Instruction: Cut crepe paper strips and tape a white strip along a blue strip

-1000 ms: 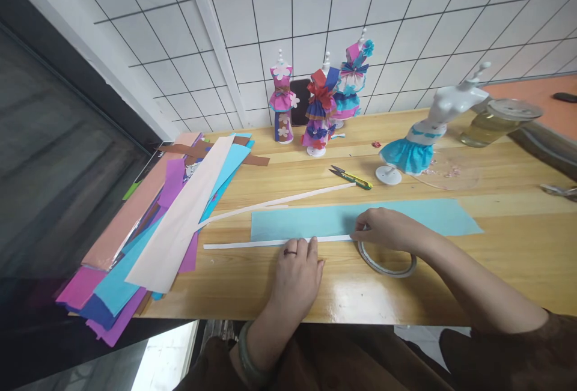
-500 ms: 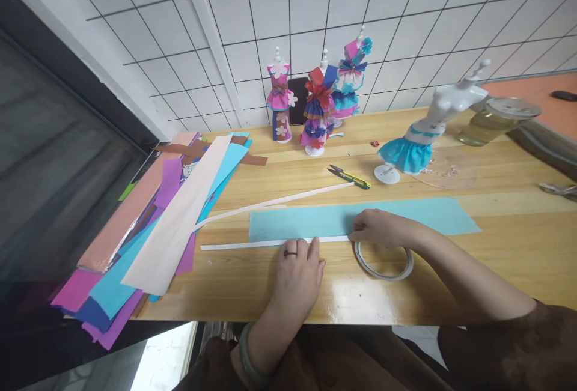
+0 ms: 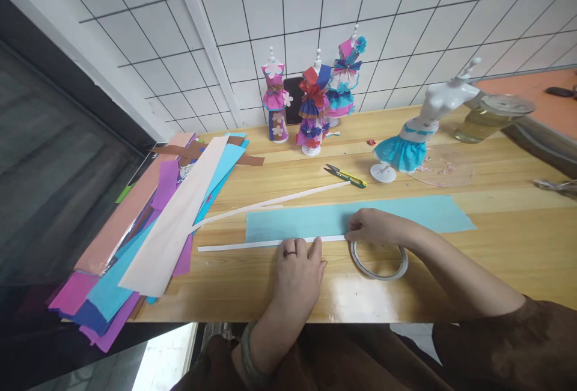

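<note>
A light blue strip of crepe-like paper (image 3: 288, 220) lies flat on the wooden table. Along its near edge runs a narrow white length of tape (image 3: 238, 246), its left end reaching past the paper. My left hand (image 3: 300, 271) lies palm down, fingers stretched out and pressing on the tape. To its right, my right hand (image 3: 376, 226) rests over the paper with fingers pinched at the upper left of a tape roll (image 3: 402, 263), where the tape leaves the roll. The fingertips there are partly hidden.
Stacked coloured paper sheets (image 3: 174, 223) lie at left. Thin pale strips (image 3: 270, 203) and yellow-green thread snips (image 3: 345, 176) lie behind the blue paper. A white dress form (image 3: 439, 103) in a blue skirt stands right, near a lidded jar (image 3: 489, 118). Several dressed mini forms (image 3: 313, 100) stand at the wall.
The whole view has shifted slightly, so everything sits a little further left. Both hands keep their places on the tape and the roll.
</note>
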Tool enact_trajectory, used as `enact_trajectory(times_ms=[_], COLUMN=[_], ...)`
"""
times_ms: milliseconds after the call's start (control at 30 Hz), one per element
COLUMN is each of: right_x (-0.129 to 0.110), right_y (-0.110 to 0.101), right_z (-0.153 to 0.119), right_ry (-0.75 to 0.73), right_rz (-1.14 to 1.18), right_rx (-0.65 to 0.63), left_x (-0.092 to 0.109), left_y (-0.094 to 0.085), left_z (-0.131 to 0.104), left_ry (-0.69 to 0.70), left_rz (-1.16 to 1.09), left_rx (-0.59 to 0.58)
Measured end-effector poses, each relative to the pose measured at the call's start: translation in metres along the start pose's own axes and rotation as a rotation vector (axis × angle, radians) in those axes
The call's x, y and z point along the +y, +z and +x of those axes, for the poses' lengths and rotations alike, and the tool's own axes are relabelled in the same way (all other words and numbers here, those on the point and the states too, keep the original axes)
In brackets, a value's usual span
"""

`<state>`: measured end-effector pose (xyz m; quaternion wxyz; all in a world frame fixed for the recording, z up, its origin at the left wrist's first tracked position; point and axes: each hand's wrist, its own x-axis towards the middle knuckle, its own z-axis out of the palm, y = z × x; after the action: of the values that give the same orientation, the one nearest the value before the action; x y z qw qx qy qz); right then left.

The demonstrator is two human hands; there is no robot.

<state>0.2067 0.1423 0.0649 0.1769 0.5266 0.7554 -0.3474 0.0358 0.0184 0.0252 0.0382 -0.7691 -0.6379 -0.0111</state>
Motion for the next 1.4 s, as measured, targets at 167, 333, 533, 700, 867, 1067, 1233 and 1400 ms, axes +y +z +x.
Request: enact_trajectory(times_ms=[167,333,533,700,867,1067,1233,1400], right_x=[0.001,-0.001,-0.004,-0.004,-0.005,-0.011,-0.017,-0.019], right_y=[0.001,-0.001,-0.004,-0.004,-0.004,-0.004,-0.004,-0.006], right_z=[0.002,0.000,-0.001,0.000,0.000,-0.001,0.000,-0.001], right_ry=[-0.012,-0.017,0.000,-0.005,-0.020,0.012,0.013,0.003], right_rz=[-0.002,-0.006,-0.017,-0.032,-0.052,-0.204,-0.268,-0.278], right_rx=[0.009,0.008,-0.008,-0.009,-0.009,0.014,0.026,0.019], left_x=[0.000,0.001,0.004,0.007,0.008,0.007,0.012,0.026], left_y=[-0.001,-0.003,-0.001,-0.001,0.000,-0.003,-0.004,0.003], left_z=[0.001,0.001,0.003,0.005,0.006,0.009,0.014,0.020], left_ry=[0.000,-0.003,-0.010,-0.011,-0.007,-0.002,0.018,0.125], left_rz=[-0.001,0.004,0.014,0.015,0.013,0.018,0.023,0.007], left_rx=[-0.008,-0.013,-0.010,-0.002,0.001,0.001,0.000,0.051])
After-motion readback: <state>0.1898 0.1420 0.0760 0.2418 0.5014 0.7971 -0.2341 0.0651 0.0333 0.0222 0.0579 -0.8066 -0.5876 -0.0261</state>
